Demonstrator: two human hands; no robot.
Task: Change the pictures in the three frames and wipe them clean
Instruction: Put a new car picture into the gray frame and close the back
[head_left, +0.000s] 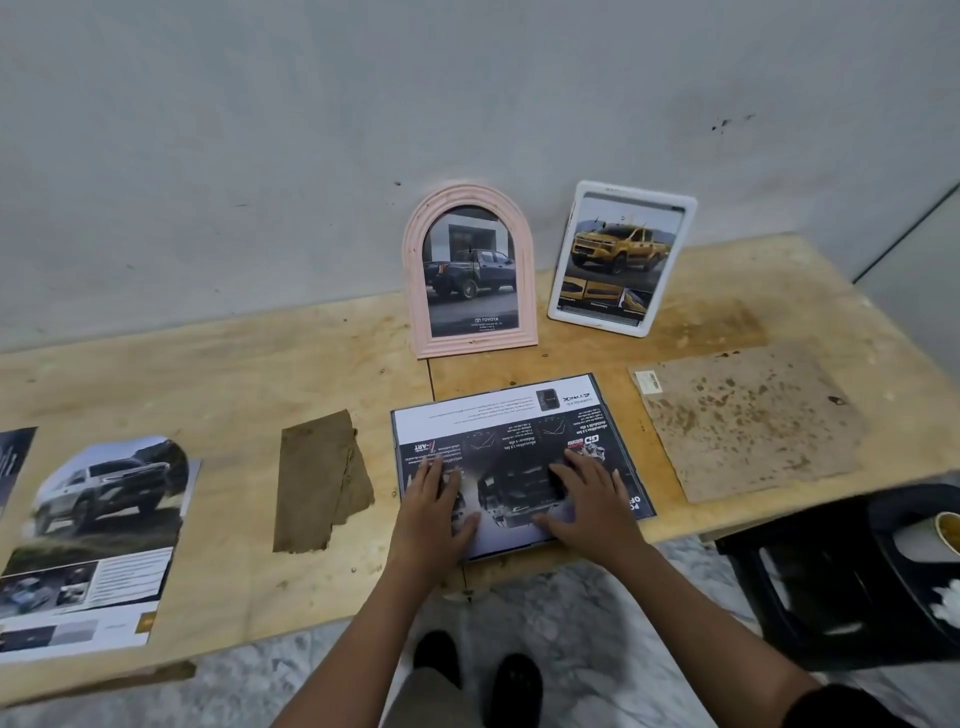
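The pink frame (470, 270) and white frame (623, 257) stand filled by the wall (260, 156); left hand (434, 514) and right hand (587, 504) press a page (498, 415) with straight fingers (576, 460) onto the third frame (511, 552) at the worktop (208, 364) edge, backing and wiping seem left

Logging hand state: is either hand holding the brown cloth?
No: the left hand and right hand both press flat on the brochure page, while the brown cloth lies untouched to its left.

The table (218, 374) was bare, stained plywood; the brochure page (519, 457) was glossy paper (printed); the backing board (748, 421) looked rough, blotched.
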